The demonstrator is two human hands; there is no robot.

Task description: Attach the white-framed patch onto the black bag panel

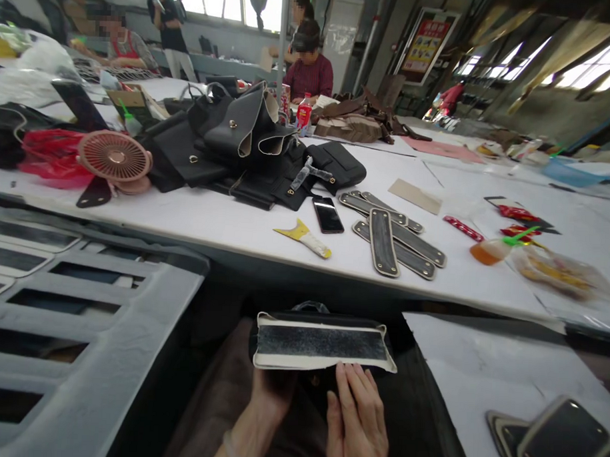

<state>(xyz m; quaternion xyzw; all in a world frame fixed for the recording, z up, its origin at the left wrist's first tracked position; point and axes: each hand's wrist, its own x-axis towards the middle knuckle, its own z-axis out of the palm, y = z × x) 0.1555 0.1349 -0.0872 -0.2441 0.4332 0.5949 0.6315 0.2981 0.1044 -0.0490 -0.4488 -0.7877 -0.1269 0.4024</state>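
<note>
A black bag lies in my lap with its bottom panel (321, 342) turned up, a dark strip framed by a pale folded border. Under its left part my left hand (274, 394) holds the bag, the fingers hidden beneath it. My right hand (357, 413) touches the near pale edge, fingers stretched out and side by side. Behind the bag, a clear-wrapped handle (309, 306) shows. On the white table ahead lie several dark oblong panels (383, 241) with pale edges and small metal studs. More such panels (562, 444) rest on a board at my lower right.
Black bags (233, 123) are heaped on the table (225, 232), beside a pink fan (115, 156). A phone (328, 214) and a yellow-handled tool (304, 238) lie nearer. A grey plastic crate (147, 309) stands left. Several people are in the background.
</note>
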